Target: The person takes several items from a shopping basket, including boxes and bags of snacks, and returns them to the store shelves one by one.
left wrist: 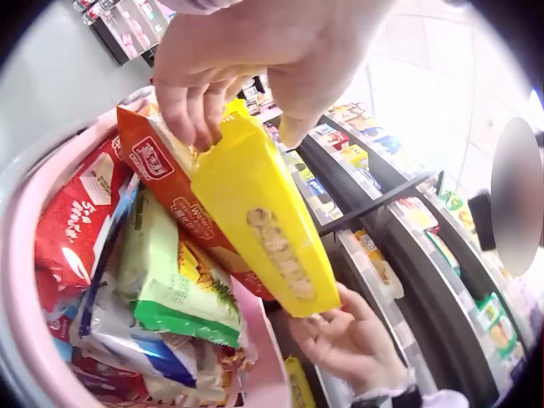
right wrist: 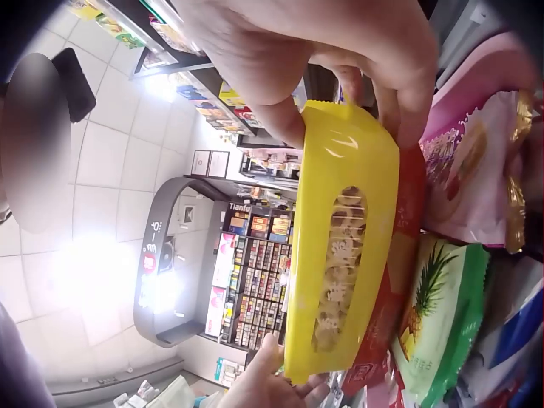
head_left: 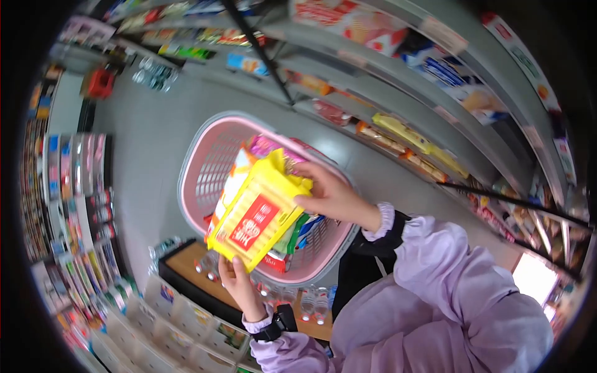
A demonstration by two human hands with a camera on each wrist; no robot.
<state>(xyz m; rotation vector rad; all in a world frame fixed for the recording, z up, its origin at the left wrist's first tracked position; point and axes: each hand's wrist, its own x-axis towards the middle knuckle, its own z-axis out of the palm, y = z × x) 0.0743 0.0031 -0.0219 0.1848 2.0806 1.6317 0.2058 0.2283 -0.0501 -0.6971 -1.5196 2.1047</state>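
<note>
A yellow snack packet (head_left: 283,186) with a red label is held above the pink basket (head_left: 188,177). The right hand (head_left: 336,198) grips its upper end in the head view, thumb on the front. At the lower end the left hand (head_left: 239,289) pinches a corner. In the left wrist view, the packet's side has a long clear window showing pale, lumpy pieces. Right beside it stands an orange wafer packet (left wrist: 153,161) in the basket. Around that lie a red packet (left wrist: 85,212), a green-and-white packet with a pineapple picture (right wrist: 438,306), and a pink packet (right wrist: 472,174).
Shelves of packaged food (head_left: 398,81) run along the upper right. Bottled drinks (head_left: 314,304) stand by a low brown-topped stand (head_left: 186,264) just below the basket. White bins (head_left: 180,317) sit lower left. Grey floor (head_left: 146,161) spreads left of the basket, with bottle packs (head_left: 154,74) farther off.
</note>
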